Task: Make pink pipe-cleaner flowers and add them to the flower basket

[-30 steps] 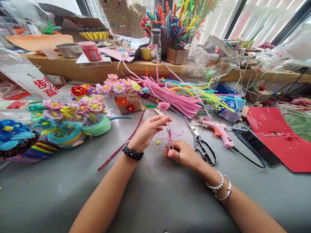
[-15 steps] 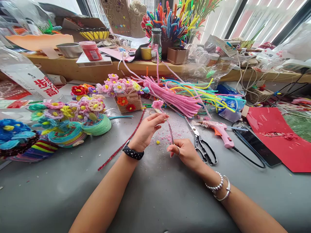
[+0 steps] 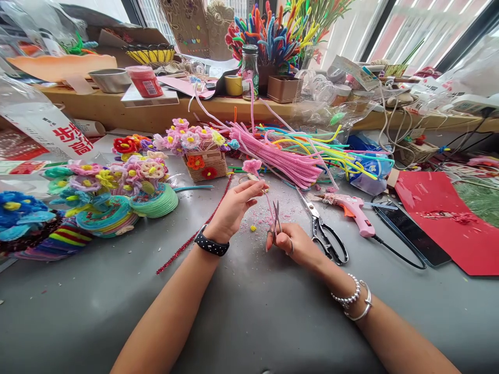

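Note:
My left hand [image 3: 237, 208] pinches a pink pipe cleaner [image 3: 268, 205] whose free length points down toward my right hand. Just beyond the left fingertips shows a pink fuzzy flower [image 3: 252, 166]; whether it is joined to the pipe cleaner, I cannot tell. My right hand [image 3: 292, 240] has its fingers in the handles of small scissors [image 3: 277, 217], with the blades parted and pointing up beside the pipe cleaner. Under the hands lie pink fluff and a yellow bit [image 3: 253, 228]. A red tinsel pipe cleaner [image 3: 187, 239] lies left of my left wrist.
Large black-handled scissors [image 3: 327, 236], a pink glue gun [image 3: 353, 210] and a phone [image 3: 413, 234] lie to the right. Behind my hands is a bundle of pink pipe cleaners [image 3: 280, 156]. Flower pots [image 3: 154, 200] stand at left, near a small flower basket [image 3: 206, 163].
The small scissors' blades have parted, and my right hand has turned slightly. My left hand stays nearly in place, still pinching the pipe cleaner.

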Demonstrator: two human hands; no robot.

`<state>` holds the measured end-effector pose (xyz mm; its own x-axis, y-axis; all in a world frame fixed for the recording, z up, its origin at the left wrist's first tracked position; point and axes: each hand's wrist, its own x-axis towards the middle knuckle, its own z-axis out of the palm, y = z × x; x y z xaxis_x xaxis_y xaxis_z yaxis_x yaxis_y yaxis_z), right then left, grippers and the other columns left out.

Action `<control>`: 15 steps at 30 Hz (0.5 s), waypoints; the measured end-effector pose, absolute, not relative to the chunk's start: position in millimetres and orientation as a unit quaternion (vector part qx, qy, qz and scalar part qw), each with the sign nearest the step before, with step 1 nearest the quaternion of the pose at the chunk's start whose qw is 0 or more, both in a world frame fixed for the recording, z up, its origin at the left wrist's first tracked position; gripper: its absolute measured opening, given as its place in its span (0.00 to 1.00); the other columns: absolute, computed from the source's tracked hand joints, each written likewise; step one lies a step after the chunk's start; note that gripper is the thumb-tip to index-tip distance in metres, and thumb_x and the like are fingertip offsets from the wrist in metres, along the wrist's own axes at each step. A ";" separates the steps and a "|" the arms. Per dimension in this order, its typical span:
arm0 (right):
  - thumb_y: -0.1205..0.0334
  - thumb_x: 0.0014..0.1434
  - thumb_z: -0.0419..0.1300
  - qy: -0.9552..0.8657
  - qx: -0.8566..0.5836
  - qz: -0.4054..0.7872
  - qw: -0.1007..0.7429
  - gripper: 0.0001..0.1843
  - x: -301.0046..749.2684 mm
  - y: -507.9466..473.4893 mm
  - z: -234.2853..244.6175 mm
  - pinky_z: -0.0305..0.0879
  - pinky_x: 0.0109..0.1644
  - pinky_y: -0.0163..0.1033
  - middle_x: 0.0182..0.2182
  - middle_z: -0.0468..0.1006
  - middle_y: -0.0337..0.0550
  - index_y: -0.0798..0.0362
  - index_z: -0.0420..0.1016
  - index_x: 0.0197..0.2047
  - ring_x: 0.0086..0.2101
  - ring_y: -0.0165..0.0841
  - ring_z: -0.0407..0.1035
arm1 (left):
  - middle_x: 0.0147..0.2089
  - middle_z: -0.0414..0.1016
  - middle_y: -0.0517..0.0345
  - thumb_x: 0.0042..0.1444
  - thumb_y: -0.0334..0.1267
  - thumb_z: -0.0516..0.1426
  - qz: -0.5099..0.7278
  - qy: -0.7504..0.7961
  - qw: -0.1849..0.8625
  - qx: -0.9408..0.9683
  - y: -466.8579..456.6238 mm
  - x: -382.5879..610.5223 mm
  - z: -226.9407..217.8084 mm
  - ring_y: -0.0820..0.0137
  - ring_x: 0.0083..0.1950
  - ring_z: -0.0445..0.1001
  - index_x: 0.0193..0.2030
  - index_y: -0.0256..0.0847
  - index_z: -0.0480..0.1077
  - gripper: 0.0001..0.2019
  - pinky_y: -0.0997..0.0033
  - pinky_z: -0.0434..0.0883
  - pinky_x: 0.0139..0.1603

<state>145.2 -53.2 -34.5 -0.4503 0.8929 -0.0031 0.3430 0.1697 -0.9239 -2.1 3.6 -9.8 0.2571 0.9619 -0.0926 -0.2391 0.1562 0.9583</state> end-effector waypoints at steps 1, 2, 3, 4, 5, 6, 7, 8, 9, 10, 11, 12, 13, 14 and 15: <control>0.25 0.40 0.36 -0.711 -0.434 0.475 0.283 0.43 145.2 -52.7 -34.0 0.48 0.23 0.32 0.17 0.60 0.36 0.58 0.69 0.22 0.19 0.25 0.53 | 0.38 0.72 0.59 0.44 0.43 0.59 0.454 0.395 0.651 0.463 3.4 -2.0 -9.8 0.74 0.39 0.65 0.30 0.42 0.72 0.09 0.73 0.57 0.38; 0.25 0.40 0.36 -0.715 -0.432 0.475 0.277 0.43 145.0 -52.4 -33.4 0.48 0.23 0.32 0.17 0.59 0.36 0.58 0.69 0.23 0.19 0.25 0.52 | 0.38 0.72 0.59 0.44 0.43 0.59 0.443 0.392 0.654 0.471 3.0 -1.7 -9.8 0.74 0.39 0.65 0.30 0.42 0.72 0.09 0.73 0.57 0.38; 0.25 0.40 0.36 -0.719 -0.431 0.473 0.273 0.43 144.7 -52.2 -32.9 0.47 0.23 0.32 0.16 0.58 0.36 0.58 0.69 0.23 0.19 0.25 0.52 | 0.38 0.72 0.59 0.44 0.43 0.58 0.433 0.390 0.657 0.478 2.4 -1.2 -9.8 0.73 0.39 0.64 0.30 0.42 0.72 0.09 0.73 0.57 0.38; 0.25 0.40 0.36 -0.721 -0.430 0.471 0.270 0.43 144.2 -52.1 -32.6 0.47 0.23 0.32 0.16 0.57 0.35 0.58 0.68 0.22 0.19 0.25 0.52 | 0.38 0.72 0.59 0.44 0.44 0.58 0.424 0.388 0.660 0.484 1.9 -0.8 -9.9 0.73 0.39 0.64 0.30 0.42 0.73 0.09 0.73 0.57 0.38; 0.25 0.39 0.36 -0.722 -0.431 0.471 0.267 0.42 143.8 -52.3 -32.4 0.46 0.22 0.32 0.15 0.56 0.35 0.58 0.68 0.22 0.19 0.24 0.51 | 0.37 0.72 0.59 0.44 0.44 0.59 0.417 0.386 0.661 0.490 1.3 -0.3 -9.9 0.73 0.39 0.64 0.29 0.42 0.73 0.09 0.73 0.57 0.38; 0.25 0.39 0.37 -0.720 -0.434 0.472 0.266 0.42 143.4 -52.6 -32.3 0.46 0.22 0.32 0.15 0.55 0.34 0.58 0.67 0.21 0.19 0.24 0.51 | 0.37 0.72 0.59 0.44 0.44 0.59 0.413 0.386 0.661 0.494 0.8 0.0 -9.8 0.72 0.39 0.64 0.29 0.42 0.73 0.09 0.72 0.57 0.38; 0.25 0.39 0.38 -0.716 -0.438 0.473 0.267 0.41 143.1 -53.0 -32.4 0.46 0.22 0.32 0.15 0.55 0.34 0.58 0.67 0.21 0.18 0.24 0.50 | 0.37 0.72 0.59 0.44 0.44 0.59 0.410 0.385 0.661 0.496 0.5 0.2 -9.7 0.72 0.40 0.64 0.29 0.42 0.73 0.09 0.72 0.57 0.38; 0.25 0.39 0.39 -0.711 -0.444 0.474 0.269 0.41 142.8 -53.5 -32.6 0.46 0.22 0.32 0.14 0.56 0.34 0.58 0.67 0.20 0.18 0.24 0.51 | 0.37 0.72 0.59 0.44 0.44 0.59 0.409 0.385 0.661 0.498 0.3 0.3 -9.5 0.72 0.40 0.64 0.29 0.42 0.73 0.09 0.72 0.57 0.38; 0.25 0.39 0.40 -0.706 -0.450 0.474 0.273 0.40 142.6 -54.0 -32.7 0.46 0.22 0.32 0.14 0.56 0.34 0.58 0.66 0.19 0.18 0.24 0.51 | 0.37 0.72 0.59 0.44 0.44 0.59 0.408 0.386 0.661 0.498 0.3 0.3 -9.3 0.72 0.40 0.64 0.29 0.42 0.73 0.08 0.72 0.57 0.38; 0.26 0.39 0.42 -0.701 -0.458 0.472 0.278 0.39 142.4 -54.5 -32.9 0.47 0.22 0.32 0.14 0.57 0.35 0.58 0.66 0.18 0.18 0.24 0.52 | 0.37 0.72 0.59 0.44 0.44 0.59 0.408 0.387 0.661 0.497 0.4 0.3 -9.1 0.72 0.40 0.64 0.29 0.42 0.72 0.08 0.73 0.57 0.38; 0.26 0.38 0.43 -0.694 -0.466 0.469 0.285 0.38 142.2 -54.9 -33.0 0.47 0.22 0.32 0.13 0.58 0.36 0.57 0.66 0.17 0.18 0.24 0.52 | 0.37 0.72 0.59 0.44 0.44 0.59 0.411 0.389 0.661 0.494 0.7 0.2 -9.0 0.73 0.39 0.64 0.29 0.42 0.72 0.08 0.73 0.57 0.38; 0.26 0.38 0.43 -0.687 -0.474 0.466 0.292 0.38 141.9 -55.2 -33.1 0.48 0.22 0.32 0.13 0.60 0.36 0.57 0.65 0.16 0.18 0.24 0.52 | 0.38 0.71 0.59 0.44 0.44 0.59 0.414 0.390 0.660 0.491 1.1 0.1 -8.9 0.73 0.39 0.64 0.29 0.42 0.72 0.09 0.73 0.57 0.38; 0.27 0.38 0.44 -0.680 -0.483 0.464 0.299 0.37 141.6 -55.4 -33.1 0.48 0.22 0.32 0.13 0.60 0.37 0.57 0.64 0.15 0.18 0.24 0.53 | 0.38 0.71 0.58 0.44 0.44 0.59 0.419 0.392 0.658 0.488 1.5 0.0 -8.9 0.73 0.39 0.64 0.29 0.42 0.72 0.09 0.74 0.57 0.37; 0.27 0.39 0.45 -0.673 -0.491 0.461 0.306 0.37 141.3 -55.5 -33.1 0.49 0.23 0.32 0.13 0.61 0.37 0.57 0.64 0.14 0.18 0.24 0.53 | 0.38 0.71 0.58 0.44 0.44 0.59 0.426 0.394 0.654 0.486 1.9 0.0 -9.0 0.73 0.39 0.64 0.30 0.42 0.72 0.09 0.74 0.57 0.37; 0.27 0.39 0.45 -0.667 -0.499 0.457 0.312 0.36 140.9 -55.4 -33.1 0.49 0.23 0.32 0.13 0.62 0.37 0.56 0.63 0.13 0.18 0.24 0.53 | 0.38 0.71 0.58 0.44 0.45 0.59 0.433 0.396 0.650 0.483 2.2 -0.1 -9.2 0.73 0.38 0.64 0.30 0.42 0.72 0.10 0.74 0.57 0.37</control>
<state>140.9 -55.4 -33.1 -0.3079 0.9506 -0.0394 0.3793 0.0847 -0.9214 -0.1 2.2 -9.2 0.3113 0.9453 -0.0969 -0.1798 0.1587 0.9708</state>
